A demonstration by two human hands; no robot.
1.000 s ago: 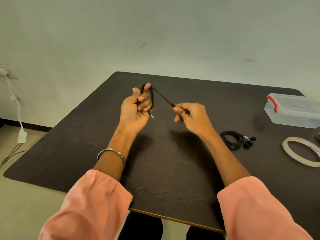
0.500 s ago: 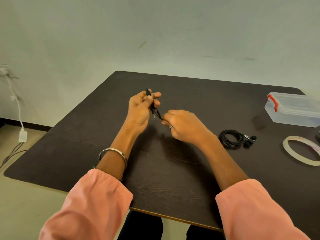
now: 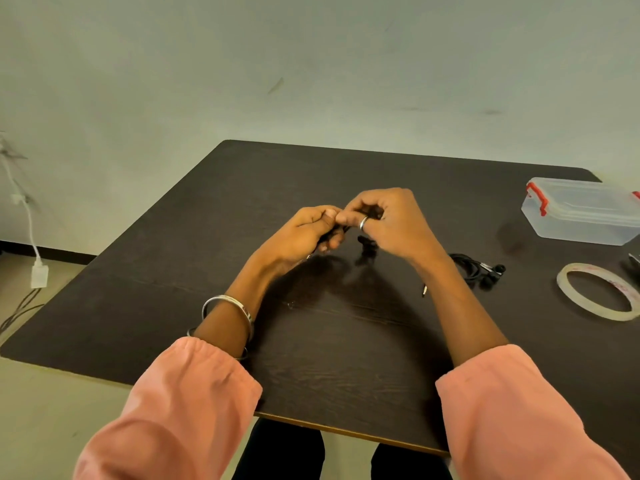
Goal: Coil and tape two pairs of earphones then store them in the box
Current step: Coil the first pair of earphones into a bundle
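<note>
My left hand [image 3: 304,233] and my right hand [image 3: 388,220] meet above the middle of the dark table [image 3: 346,341], fingertips touching. Both pinch a black pair of earphones [image 3: 372,213], mostly hidden inside the fingers; an earbud [image 3: 366,242] hangs below my right hand. A second black pair of earphones [image 3: 479,270] lies coiled on the table to the right of my right wrist, its plug [image 3: 424,289] beside the forearm. The clear plastic box [image 3: 581,211] with red latches stands closed at the far right. A tape roll [image 3: 599,292] lies flat in front of it.
A wall rises behind the table. A white charger with its cable [image 3: 38,275] hangs at the left, over the floor. A dark object [image 3: 635,259] shows at the right edge, cut off by the frame.
My hands have come together: the stretched cable between them is gone, and my right hand has moved up to my left. The view has shifted slightly.
</note>
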